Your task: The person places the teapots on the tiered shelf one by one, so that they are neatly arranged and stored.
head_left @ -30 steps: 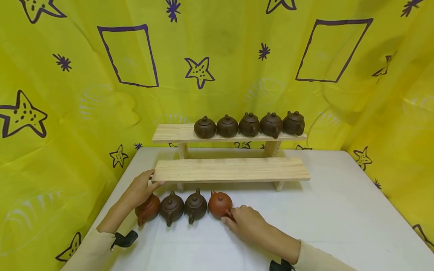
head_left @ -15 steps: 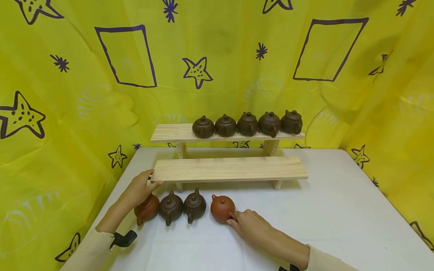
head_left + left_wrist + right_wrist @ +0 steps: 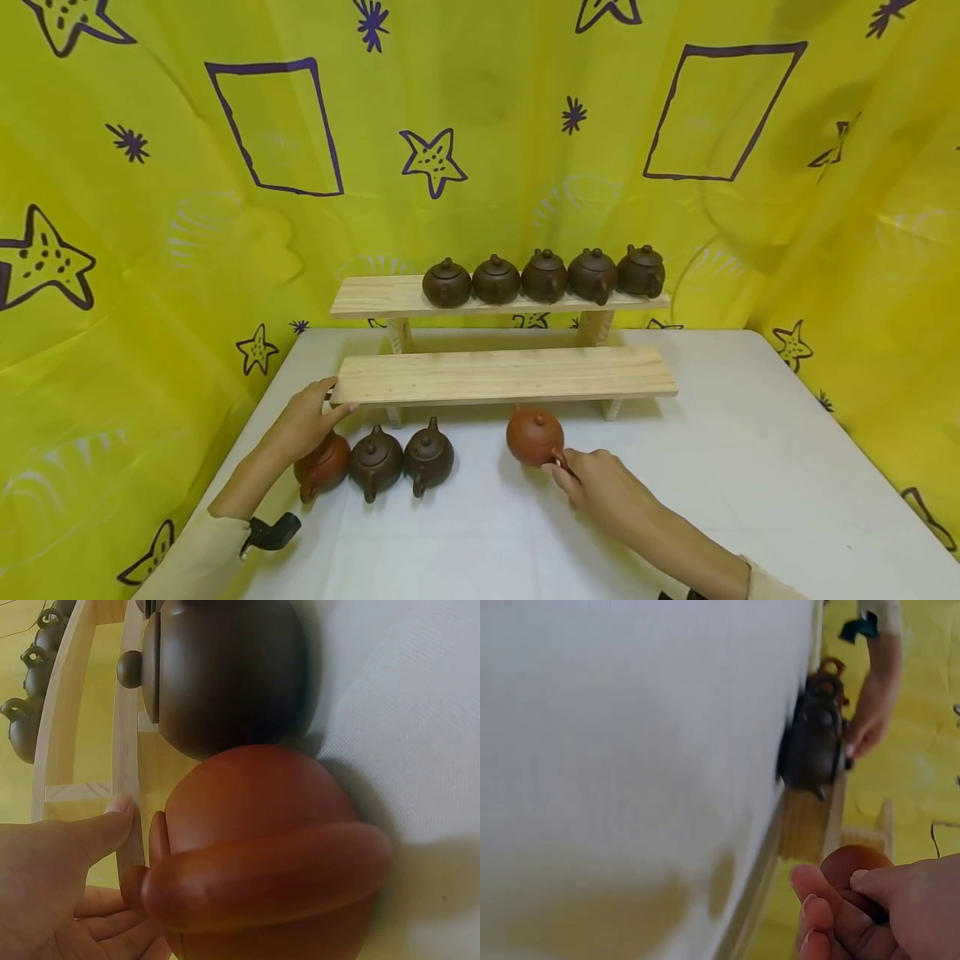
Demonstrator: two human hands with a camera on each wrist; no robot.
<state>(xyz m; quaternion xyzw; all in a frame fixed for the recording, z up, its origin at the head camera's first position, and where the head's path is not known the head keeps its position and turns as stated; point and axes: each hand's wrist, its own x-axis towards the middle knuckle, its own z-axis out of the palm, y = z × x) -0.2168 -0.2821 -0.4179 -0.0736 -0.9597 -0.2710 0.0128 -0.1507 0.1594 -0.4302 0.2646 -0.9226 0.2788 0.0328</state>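
Note:
My right hand (image 3: 603, 487) pinches the handle of a reddish-orange clay teapot (image 3: 536, 435), raised off the white table with its shadow beneath. In the right wrist view, thumb and fingers close round that handle and hide part of the orange teapot (image 3: 853, 862). My left hand (image 3: 303, 421) holds the left end of the lower wooden shelf (image 3: 502, 379), thumb on its front edge and fingers curled under. Just below this hand, another reddish teapot (image 3: 324, 468) stands on the table, partly covered by it. Two dark brown teapots (image 3: 377, 461) stand beside that one in a row.
Several dark brown teapots (image 3: 496, 281) line the upper wooden shelf (image 3: 378, 296), from its middle to its right end. The lower shelf stands on short legs in front of it. A yellow patterned curtain (image 3: 495, 100) surrounds the white table (image 3: 742, 417) at back and sides.
My right hand has drawn the orange teapot away from the row to the right and lifted it toward the lower shelf. My left hand has kept its hold on the shelf end.

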